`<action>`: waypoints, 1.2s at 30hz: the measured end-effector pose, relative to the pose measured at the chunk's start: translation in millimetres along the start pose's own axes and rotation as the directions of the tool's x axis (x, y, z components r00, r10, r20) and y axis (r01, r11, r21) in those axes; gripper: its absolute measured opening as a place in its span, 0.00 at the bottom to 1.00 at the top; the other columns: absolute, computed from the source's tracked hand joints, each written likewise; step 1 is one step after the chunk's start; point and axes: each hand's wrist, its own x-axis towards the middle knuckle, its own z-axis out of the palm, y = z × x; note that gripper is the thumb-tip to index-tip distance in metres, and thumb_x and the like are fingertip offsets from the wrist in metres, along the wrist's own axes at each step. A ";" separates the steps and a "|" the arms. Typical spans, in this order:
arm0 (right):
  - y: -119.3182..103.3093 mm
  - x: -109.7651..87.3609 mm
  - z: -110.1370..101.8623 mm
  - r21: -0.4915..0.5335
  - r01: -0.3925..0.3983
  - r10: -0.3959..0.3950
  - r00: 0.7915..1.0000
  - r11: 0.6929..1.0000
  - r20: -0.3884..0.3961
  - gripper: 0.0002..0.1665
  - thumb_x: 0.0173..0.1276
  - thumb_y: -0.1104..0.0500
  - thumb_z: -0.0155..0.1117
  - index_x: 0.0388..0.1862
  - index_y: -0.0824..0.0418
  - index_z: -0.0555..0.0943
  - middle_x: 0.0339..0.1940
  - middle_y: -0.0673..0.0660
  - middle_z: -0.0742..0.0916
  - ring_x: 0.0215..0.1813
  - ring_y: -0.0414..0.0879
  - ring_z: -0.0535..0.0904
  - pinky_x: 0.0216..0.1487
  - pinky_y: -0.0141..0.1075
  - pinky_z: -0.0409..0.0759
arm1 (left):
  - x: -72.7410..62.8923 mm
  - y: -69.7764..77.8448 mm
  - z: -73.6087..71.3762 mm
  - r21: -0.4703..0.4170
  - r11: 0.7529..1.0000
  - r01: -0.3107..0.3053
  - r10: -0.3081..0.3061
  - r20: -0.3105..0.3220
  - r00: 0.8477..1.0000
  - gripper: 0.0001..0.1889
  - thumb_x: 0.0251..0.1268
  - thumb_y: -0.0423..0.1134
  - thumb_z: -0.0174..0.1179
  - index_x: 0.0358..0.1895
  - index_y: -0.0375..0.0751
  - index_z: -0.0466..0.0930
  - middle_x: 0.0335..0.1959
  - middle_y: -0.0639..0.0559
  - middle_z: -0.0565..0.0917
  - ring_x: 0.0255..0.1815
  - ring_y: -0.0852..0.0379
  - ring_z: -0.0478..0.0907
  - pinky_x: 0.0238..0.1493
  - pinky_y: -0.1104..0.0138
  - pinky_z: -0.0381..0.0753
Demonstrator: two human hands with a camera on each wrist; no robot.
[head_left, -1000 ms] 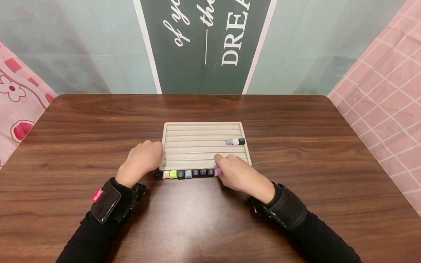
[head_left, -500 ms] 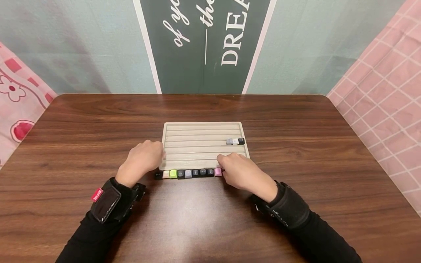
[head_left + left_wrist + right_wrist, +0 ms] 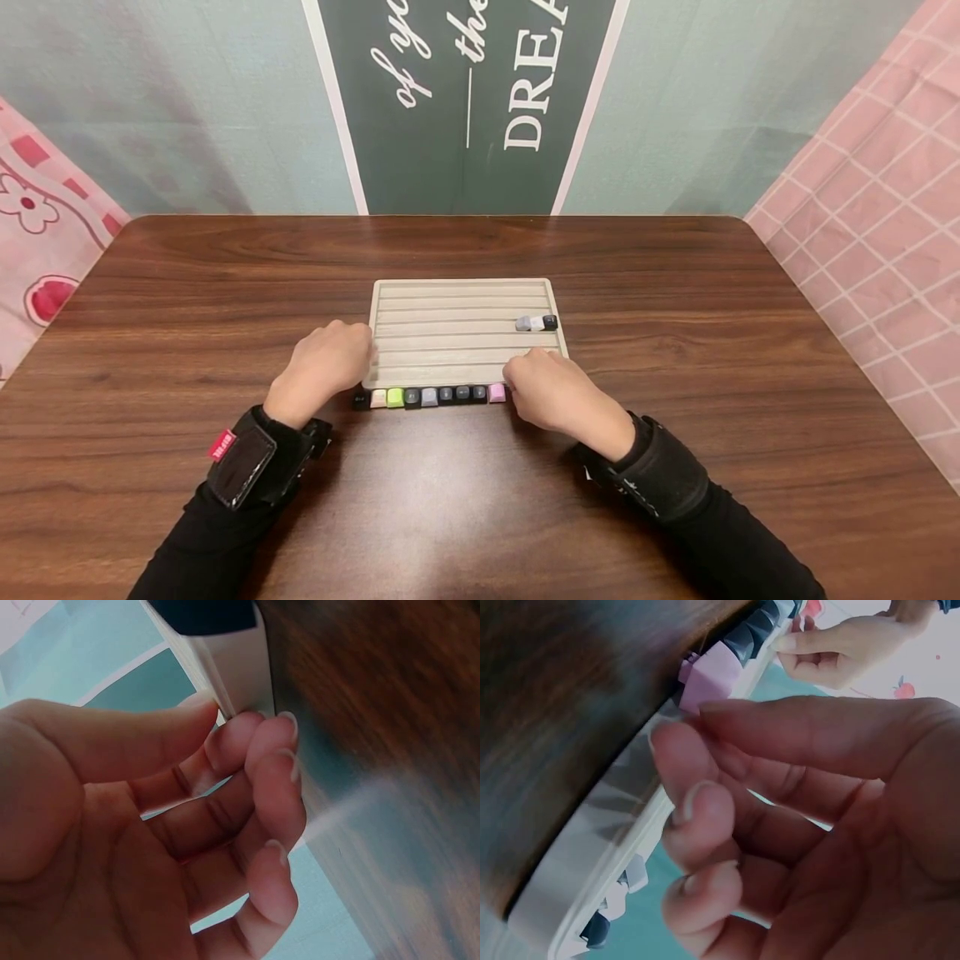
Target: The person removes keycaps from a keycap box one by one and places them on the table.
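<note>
A cream ridged tray [image 3: 450, 333] lies on the table. My left hand [image 3: 330, 357] pinches its left edge; in the left wrist view the thumb and fingertips meet at the tray corner [image 3: 244, 675]. Along the tray's front edge runs a row of keycaps: a black one [image 3: 362, 399] at the left end, then cream, lime green [image 3: 395, 397], grey and dark ones, and a pink keycap [image 3: 497, 392] at the right end. Beside the pink keycap is my right hand [image 3: 558, 390], fingers loosely bent and holding nothing. Its thumb tip [image 3: 720, 712] overlaps the pink keycap in the right wrist view.
Three keycaps, grey, white [image 3: 536, 323] and black, sit in a groove at the tray's right side. Brown wooden table [image 3: 675, 317] surrounds the tray. Behind it hangs a teal cloth [image 3: 247, 100] with lettering; pink cloths [image 3: 885, 208] hang at both sides.
My right hand has let go of the pink keycap and shifted slightly right, so the keycap shows whole. The left hand stays at the tray's edge.
</note>
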 end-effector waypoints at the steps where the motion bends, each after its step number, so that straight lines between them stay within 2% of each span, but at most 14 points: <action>1: -0.3 0.1 0.5 -0.002 0.001 -0.001 1.000 1.000 0.010 0.15 0.52 0.70 0.55 0.11 0.57 0.69 0.14 0.53 0.75 0.20 0.45 0.70 0.19 0.40 0.69 | 0.1 0.0 0.1 -0.001 1.000 0.001 -0.001 0.001 1.000 0.09 0.62 0.35 0.50 0.24 0.39 0.74 0.27 0.42 0.77 0.26 0.46 0.74 0.25 0.54 0.72; 6: -0.8 0.7 2.2 -0.011 -0.001 0.002 0.999 1.000 0.041 0.15 0.51 0.69 0.56 0.10 0.57 0.69 0.15 0.53 0.76 0.19 0.45 0.70 0.19 0.40 0.69 | 0.0 0.3 0.0 -0.001 1.000 0.005 -0.005 0.007 1.000 0.09 0.62 0.35 0.50 0.24 0.39 0.74 0.27 0.42 0.77 0.26 0.47 0.74 0.25 0.54 0.72; 15: -0.2 2.2 3.7 0.007 0.000 0.000 0.999 1.000 0.044 0.16 0.52 0.65 0.62 0.09 0.56 0.70 0.13 0.51 0.73 0.19 0.45 0.69 0.21 0.41 0.69 | 1.1 0.2 0.1 0.002 1.000 0.001 -0.001 0.006 1.000 0.09 0.61 0.34 0.50 0.24 0.39 0.74 0.27 0.42 0.78 0.26 0.47 0.74 0.25 0.54 0.72; 31: -0.1 4.2 7.6 0.024 0.008 -0.008 0.999 1.000 0.033 0.17 0.53 0.65 0.61 0.09 0.55 0.69 0.14 0.51 0.74 0.18 0.45 0.69 0.21 0.42 0.70 | 1.2 0.4 -0.4 -0.004 1.000 0.016 -0.016 0.032 0.999 0.09 0.62 0.34 0.49 0.25 0.39 0.73 0.25 0.45 0.75 0.25 0.49 0.72 0.26 0.56 0.71; 36: 1.9 4.7 7.6 0.040 0.000 -0.002 0.999 0.999 0.045 0.17 0.53 0.66 0.61 0.09 0.56 0.68 0.13 0.51 0.72 0.19 0.44 0.68 0.21 0.38 0.68 | 1.4 -0.2 0.1 -0.003 1.000 0.010 -0.010 0.030 1.000 0.09 0.61 0.34 0.49 0.24 0.40 0.73 0.24 0.45 0.75 0.25 0.49 0.72 0.26 0.56 0.71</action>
